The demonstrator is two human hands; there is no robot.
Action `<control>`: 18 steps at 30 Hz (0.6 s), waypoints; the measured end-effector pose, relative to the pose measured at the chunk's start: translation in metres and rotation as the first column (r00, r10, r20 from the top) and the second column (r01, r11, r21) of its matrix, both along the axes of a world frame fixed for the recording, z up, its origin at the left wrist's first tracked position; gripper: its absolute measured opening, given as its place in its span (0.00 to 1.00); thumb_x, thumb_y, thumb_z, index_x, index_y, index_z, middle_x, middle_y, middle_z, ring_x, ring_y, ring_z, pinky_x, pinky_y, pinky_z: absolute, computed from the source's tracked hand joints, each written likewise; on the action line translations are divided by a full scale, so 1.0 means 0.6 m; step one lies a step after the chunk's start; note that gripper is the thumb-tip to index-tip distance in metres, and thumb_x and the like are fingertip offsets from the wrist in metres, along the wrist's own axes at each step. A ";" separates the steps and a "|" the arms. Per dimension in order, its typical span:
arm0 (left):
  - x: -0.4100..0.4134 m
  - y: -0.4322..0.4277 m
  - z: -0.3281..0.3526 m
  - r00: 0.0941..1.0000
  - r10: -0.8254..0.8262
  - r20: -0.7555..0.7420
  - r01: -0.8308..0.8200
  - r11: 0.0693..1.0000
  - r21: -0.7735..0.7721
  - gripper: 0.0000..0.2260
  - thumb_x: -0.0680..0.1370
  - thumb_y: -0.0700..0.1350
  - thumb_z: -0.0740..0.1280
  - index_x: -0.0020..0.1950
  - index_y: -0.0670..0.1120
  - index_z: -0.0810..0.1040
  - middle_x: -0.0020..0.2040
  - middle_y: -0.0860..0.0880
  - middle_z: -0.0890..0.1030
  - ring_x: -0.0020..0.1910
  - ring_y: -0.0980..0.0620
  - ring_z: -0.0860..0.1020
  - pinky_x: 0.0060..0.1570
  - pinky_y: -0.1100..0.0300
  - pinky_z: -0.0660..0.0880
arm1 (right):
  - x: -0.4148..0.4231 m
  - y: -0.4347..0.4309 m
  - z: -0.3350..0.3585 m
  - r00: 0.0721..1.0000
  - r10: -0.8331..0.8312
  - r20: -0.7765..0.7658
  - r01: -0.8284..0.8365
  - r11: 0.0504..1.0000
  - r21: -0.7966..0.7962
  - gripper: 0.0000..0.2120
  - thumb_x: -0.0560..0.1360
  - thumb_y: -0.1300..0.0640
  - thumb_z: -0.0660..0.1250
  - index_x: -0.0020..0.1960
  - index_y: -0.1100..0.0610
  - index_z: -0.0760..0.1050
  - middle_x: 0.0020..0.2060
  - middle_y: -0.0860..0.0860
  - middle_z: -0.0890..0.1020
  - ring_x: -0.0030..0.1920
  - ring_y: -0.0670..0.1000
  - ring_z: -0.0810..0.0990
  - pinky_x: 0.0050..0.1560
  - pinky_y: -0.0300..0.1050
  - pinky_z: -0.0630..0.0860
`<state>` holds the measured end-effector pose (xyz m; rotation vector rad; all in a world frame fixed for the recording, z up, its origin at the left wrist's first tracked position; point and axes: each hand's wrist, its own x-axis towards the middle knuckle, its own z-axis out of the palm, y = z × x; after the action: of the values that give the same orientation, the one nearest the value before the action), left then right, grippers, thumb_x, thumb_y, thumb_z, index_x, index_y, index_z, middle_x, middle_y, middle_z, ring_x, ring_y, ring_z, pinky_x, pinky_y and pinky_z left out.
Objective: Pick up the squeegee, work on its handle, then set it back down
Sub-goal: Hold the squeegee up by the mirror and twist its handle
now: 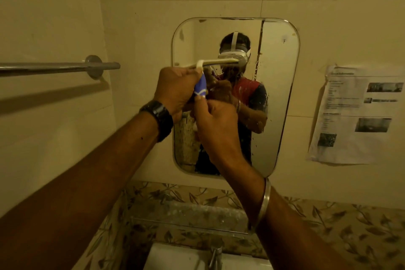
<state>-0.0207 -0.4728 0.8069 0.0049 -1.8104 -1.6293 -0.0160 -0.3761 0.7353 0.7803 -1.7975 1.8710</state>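
Observation:
I hold a small squeegee (200, 85) up in front of the wall mirror (276, 85). Its blue and white handle points down, and its pale blade bar (219, 62) runs level to the right at the top. My left hand (175, 90), with a black watch on the wrist, is closed around the upper part of the handle. My right hand (215, 116), a metal bangle on its wrist, pinches the lower end of the handle from below. Most of the handle is hidden between my fingers.
A metal towel rail (54, 67) sticks out from the left wall. A printed sheet (352, 114) is taped to the wall right of the mirror. Below are a glass shelf (192, 224), a tap (215, 252) and a white basin (175, 258).

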 end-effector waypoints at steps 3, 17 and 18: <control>0.007 0.015 -0.012 1.000 0.009 -0.006 -0.010 0.998 -0.064 0.09 0.79 0.46 0.71 0.48 0.42 0.86 0.45 0.40 0.86 0.43 0.42 0.85 0.46 0.47 0.85 | 0.007 0.013 -0.013 0.999 -0.028 -0.018 0.028 1.000 0.009 0.22 0.85 0.54 0.63 0.35 0.65 0.76 0.27 0.57 0.77 0.27 0.59 0.75 0.31 0.58 0.79; -0.016 0.067 0.059 0.997 0.039 -0.060 -0.049 0.983 -0.176 0.13 0.79 0.47 0.71 0.40 0.39 0.84 0.39 0.38 0.85 0.38 0.41 0.84 0.46 0.42 0.85 | -0.012 0.061 0.043 1.000 0.002 -0.024 -0.004 0.997 -0.072 0.19 0.86 0.56 0.63 0.37 0.59 0.76 0.28 0.53 0.77 0.27 0.49 0.75 0.29 0.42 0.76; -0.014 0.070 0.040 0.999 0.040 -0.033 -0.045 0.980 -0.192 0.13 0.79 0.47 0.70 0.39 0.41 0.84 0.37 0.41 0.84 0.36 0.43 0.83 0.45 0.46 0.84 | -0.009 0.063 0.023 1.000 0.001 -0.011 -0.002 0.997 -0.075 0.19 0.86 0.56 0.63 0.36 0.59 0.75 0.27 0.51 0.76 0.27 0.50 0.74 0.29 0.45 0.75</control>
<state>-0.0288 -0.4308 0.8309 -0.0668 -1.9254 -1.4117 -0.0214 -0.3383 0.7490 0.7637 -1.7103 1.9193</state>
